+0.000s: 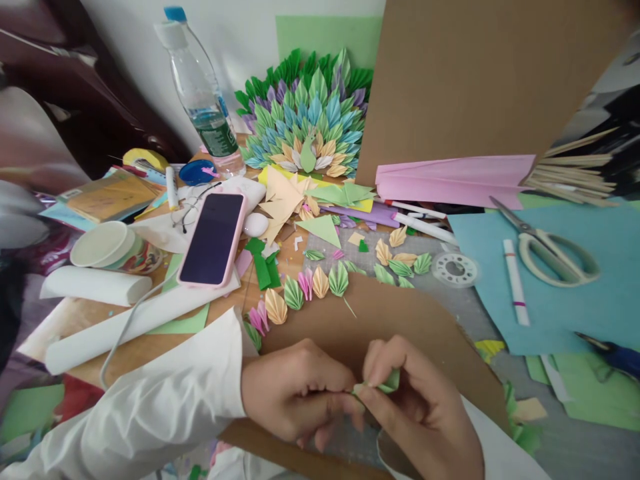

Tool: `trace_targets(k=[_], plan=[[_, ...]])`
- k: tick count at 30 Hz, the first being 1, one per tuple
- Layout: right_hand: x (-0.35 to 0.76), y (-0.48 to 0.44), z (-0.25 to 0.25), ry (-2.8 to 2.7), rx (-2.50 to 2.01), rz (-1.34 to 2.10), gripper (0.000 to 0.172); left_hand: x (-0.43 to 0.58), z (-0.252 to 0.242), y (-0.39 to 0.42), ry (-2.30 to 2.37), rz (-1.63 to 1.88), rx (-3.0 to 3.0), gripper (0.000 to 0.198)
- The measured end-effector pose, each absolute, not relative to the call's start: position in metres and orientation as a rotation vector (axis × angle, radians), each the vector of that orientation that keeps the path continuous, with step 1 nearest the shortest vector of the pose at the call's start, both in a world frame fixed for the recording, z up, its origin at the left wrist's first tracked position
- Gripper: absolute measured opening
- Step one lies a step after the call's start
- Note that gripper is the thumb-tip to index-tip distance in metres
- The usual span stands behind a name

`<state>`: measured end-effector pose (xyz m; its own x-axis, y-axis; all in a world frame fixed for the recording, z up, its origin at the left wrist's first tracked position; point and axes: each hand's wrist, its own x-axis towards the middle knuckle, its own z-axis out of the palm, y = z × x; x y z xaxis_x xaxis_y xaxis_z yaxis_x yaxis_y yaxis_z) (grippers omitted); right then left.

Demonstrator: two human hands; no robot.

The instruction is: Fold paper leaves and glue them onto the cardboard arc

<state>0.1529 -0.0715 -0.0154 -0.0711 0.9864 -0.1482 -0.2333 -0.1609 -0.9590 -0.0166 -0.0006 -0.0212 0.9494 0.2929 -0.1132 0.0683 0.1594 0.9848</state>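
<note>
The left hand (297, 393) and right hand (423, 407) pinch a small green paper piece (390, 383) between their fingertips, over the near part of the brown cardboard (395, 313). Folded paper leaves (276, 307) line its far-left edge.

Single head-worn view, forward and steeply down, close above the table (223, 308).

The leaves (321, 283) are ridged paper, the cardboard (405, 310) matt.
</note>
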Motion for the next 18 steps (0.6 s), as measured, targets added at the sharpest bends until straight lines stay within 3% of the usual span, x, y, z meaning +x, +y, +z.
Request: trace_targets(k=[7, 12, 18], plan=[[0.158, -0.069, -0.014, -0.869, -1.075, 1.711, 0.032, -0.017, -0.015, 0.002, 0.301, 0.261, 1.405, 0.045], [0.162, -0.068, -0.015, -1.283, -1.145, 1.606, 0.039, -0.017, -0.013, 0.004, 0.283, 0.314, 1.457, 0.043], [0.164, -0.072, -0.016, -1.392, -1.198, 1.531, 0.038, -0.016, -0.013, 0.005, 0.207, 0.332, 1.544, 0.04]])
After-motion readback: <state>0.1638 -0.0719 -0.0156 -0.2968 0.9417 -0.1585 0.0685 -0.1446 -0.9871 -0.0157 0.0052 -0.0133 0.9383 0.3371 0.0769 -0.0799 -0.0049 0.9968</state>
